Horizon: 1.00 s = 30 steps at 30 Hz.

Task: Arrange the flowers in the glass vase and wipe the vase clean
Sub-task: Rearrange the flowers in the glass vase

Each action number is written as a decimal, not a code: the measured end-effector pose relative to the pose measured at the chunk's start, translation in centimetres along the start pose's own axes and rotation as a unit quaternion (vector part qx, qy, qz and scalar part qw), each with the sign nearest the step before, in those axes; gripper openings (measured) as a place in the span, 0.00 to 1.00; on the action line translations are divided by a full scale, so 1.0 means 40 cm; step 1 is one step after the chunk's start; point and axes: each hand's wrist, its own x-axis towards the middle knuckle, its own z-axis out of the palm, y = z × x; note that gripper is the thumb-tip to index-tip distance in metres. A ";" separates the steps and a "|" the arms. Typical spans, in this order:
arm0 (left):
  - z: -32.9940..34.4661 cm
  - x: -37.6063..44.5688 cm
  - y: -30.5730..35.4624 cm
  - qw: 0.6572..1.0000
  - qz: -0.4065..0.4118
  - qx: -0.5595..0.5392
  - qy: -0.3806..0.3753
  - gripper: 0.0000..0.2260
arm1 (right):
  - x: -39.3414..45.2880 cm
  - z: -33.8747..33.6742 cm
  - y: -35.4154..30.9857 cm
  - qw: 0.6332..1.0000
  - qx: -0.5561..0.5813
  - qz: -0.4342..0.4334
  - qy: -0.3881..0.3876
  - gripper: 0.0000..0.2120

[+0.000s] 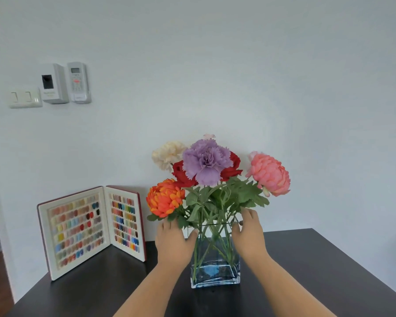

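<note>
A rectangular glass vase [215, 274] with a blue-tinted bottom stands on the dark table [306, 271]. Several flowers stand in it: a purple one [206, 162], a pink one [271, 175], an orange one [165, 197], a cream one [168, 154] and red ones [181, 173]. My left hand [173, 243] lies against the vase's upper left side, thumb at the rim. My right hand [249, 234] cups the upper right side, fingers among the green leaves. Both hands flank the vase near its rim. No cloth is in view.
An open book of coloured nail swatches [92, 229] stands upright on the table's left rear corner against the white wall. Wall switches [25, 97], a white box and a remote holder [78, 82] hang on the wall at upper left.
</note>
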 end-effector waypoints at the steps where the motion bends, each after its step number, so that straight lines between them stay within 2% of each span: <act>1: 0.001 -0.009 -0.003 1.000 0.006 0.007 -0.002 0.22 | -0.006 -0.002 0.002 1.000 -0.002 0.007 -0.006 0.22; 6: 0.006 -0.056 -0.028 1.000 0.015 0.003 -0.019 0.27 | -0.037 0.000 0.015 0.999 0.015 0.029 -0.021 0.28; 12: -0.016 -0.083 -0.057 0.998 0.048 0.028 -0.035 0.29 | -0.068 -0.011 0.036 0.998 0.032 0.035 -0.035 0.30; 17: -0.049 -0.113 -0.070 0.997 0.070 0.005 -0.027 0.31 | -0.096 -0.061 0.037 0.999 0.032 0.018 -0.036 0.28; 21: -0.061 -0.148 -0.051 0.993 0.108 -0.046 -0.017 0.33 | -0.121 -0.140 0.046 1.000 0.013 -0.025 -0.011 0.20; 26: -0.056 -0.209 0.013 0.983 0.132 -0.124 0.017 0.27 | -0.168 -0.261 0.095 0.998 -0.019 -0.062 -0.014 0.16; 30: -0.035 -0.273 0.087 0.976 0.157 -0.147 -0.017 0.22 | -0.230 -0.360 0.172 0.995 -0.070 -0.030 -0.062 0.15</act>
